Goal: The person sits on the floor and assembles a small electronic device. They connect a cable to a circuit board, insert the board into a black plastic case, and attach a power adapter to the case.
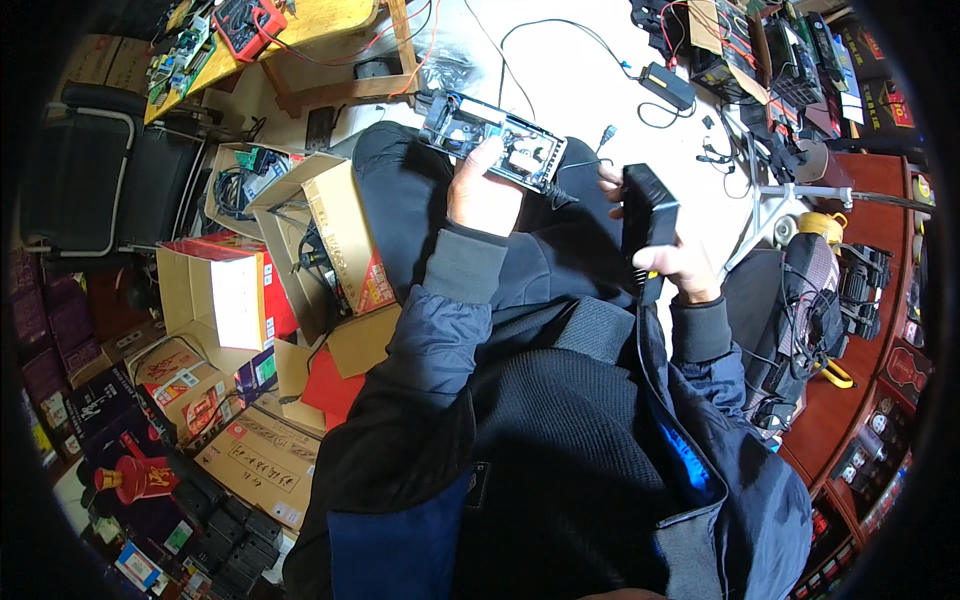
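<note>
My left hand grips an opened charger-like device, a long dark housing with its circuit parts exposed. The thumb lies over its near long edge, and the device tilts down to the right above my knees. A black cable leaves its right end. To the right, my right hand is closed around a black box-shaped case piece, held on end and apart from the device. The inside of that piece is turned out of sight. A loose cable plug shows on the floor just beyond it.
Opened cardboard boxes crowd the left side, some with cables inside. A yellow wooden table at the far left bears a red multimeter. A black power adapter lies on the floor. Red-brown shelving lines the right.
</note>
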{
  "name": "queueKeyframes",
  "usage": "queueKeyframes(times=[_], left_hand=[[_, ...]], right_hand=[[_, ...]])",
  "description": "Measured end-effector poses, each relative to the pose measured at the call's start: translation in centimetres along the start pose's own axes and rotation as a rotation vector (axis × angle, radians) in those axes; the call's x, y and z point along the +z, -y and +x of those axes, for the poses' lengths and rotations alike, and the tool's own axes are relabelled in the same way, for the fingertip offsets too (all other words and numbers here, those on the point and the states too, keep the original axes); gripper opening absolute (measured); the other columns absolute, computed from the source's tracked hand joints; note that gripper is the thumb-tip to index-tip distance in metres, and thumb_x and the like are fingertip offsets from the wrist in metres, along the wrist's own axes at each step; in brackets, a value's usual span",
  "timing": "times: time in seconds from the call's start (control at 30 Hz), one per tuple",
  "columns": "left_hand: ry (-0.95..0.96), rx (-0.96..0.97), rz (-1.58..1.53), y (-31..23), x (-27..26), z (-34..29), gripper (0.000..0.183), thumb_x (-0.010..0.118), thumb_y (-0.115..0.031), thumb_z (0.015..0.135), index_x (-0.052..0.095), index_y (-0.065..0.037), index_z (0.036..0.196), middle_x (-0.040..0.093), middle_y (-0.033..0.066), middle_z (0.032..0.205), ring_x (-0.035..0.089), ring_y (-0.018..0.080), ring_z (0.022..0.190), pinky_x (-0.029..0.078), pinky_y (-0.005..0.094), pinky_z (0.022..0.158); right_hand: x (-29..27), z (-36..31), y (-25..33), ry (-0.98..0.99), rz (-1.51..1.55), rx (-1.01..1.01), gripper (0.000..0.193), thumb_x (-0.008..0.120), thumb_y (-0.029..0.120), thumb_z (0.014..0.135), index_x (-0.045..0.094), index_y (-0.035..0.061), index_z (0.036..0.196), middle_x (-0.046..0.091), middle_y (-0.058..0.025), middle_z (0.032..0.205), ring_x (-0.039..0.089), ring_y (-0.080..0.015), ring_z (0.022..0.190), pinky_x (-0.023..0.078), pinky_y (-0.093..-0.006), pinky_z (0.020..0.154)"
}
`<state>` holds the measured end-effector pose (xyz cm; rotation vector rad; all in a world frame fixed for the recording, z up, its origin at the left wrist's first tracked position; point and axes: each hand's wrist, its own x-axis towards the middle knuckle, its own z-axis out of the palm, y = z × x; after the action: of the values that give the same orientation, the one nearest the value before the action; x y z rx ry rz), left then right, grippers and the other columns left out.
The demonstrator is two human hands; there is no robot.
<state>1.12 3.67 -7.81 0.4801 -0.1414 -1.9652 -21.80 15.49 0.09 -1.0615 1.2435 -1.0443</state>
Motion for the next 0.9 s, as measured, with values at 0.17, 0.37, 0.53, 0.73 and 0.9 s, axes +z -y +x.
queueKeyframes(times=[0.17, 0.37, 0.53, 0.73, 0.9], left_hand=[[0.039, -0.009, 0.021, 0.0, -0.1, 0.0, 0.051, 0.07, -0.014, 0.093, 0.056, -0.006, 0.141, 0.063, 0.0129, 0.134, 0.059, 0.0326, 0.128, 0.047, 0.056, 0.113], [0.028, 0.052, 0.06, 0.1, 0.0, -0.2, 0.053, 0.071, -0.017, 0.094, 0.055, -0.006, 0.143, 0.064, 0.0115, 0.135, 0.059, 0.0312, 0.128, 0.046, 0.0548, 0.114], [0.044, 0.028, 0.019, 0.2, 0.5, -0.2, 0.054, 0.071, -0.017, 0.094, 0.054, -0.006, 0.144, 0.063, 0.0117, 0.136, 0.06, 0.0312, 0.128, 0.046, 0.0535, 0.114], [0.255, -0.247, -0.068, -1.0, 2.3, 0.0, 0.053, 0.068, -0.024, 0.097, 0.053, -0.002, 0.143, 0.063, 0.0163, 0.135, 0.061, 0.0335, 0.125, 0.048, 0.055, 0.11], [0.438, -0.536, 0.051, -1.8, 6.3, 2.4, 0.055, 0.062, -0.039, 0.1, 0.054, 0.001, 0.138, 0.065, 0.025, 0.125, 0.064, 0.0436, 0.109, 0.056, 0.0623, 0.084]], right_hand=[[1.5, 1.0, 0.4, 0.194, -0.28, -0.033, 0.103, 0.085, 0.043, 0.066, 0.051, 0.0027, 0.155, 0.056, -0.0172, 0.148, 0.053, -0.0327, 0.136, 0.04, -0.0435, 0.116], [2.6, 1.8, -0.5, 0.207, -0.213, -0.07, 0.095, 0.086, 0.043, 0.066, 0.057, -0.0004, 0.146, 0.06, -0.0152, 0.139, 0.056, -0.0308, 0.128, 0.041, -0.0425, 0.114], [3.3, 1.5, -1.3, 0.156, 0.152, 0.048, 0.092, 0.086, 0.039, 0.066, 0.058, 0.0001, 0.144, 0.064, -0.0146, 0.132, 0.06, -0.0273, 0.121, 0.046, -0.0408, 0.108], [3.6, 1.1, -1.6, 0.055, 0.552, 0.13, 0.096, 0.083, 0.041, 0.068, 0.051, -0.0046, 0.146, 0.063, -0.0185, 0.133, 0.062, -0.0278, 0.118, 0.05, -0.0418, 0.108], [2.5, 1.8, -0.5, 0.06, 0.887, -0.033, 0.087, 0.075, 0.025, 0.079, 0.043, -0.0091, 0.151, 0.063, -0.0244, 0.134, 0.067, -0.0333, 0.118, 0.054, -0.0461, 0.107]])
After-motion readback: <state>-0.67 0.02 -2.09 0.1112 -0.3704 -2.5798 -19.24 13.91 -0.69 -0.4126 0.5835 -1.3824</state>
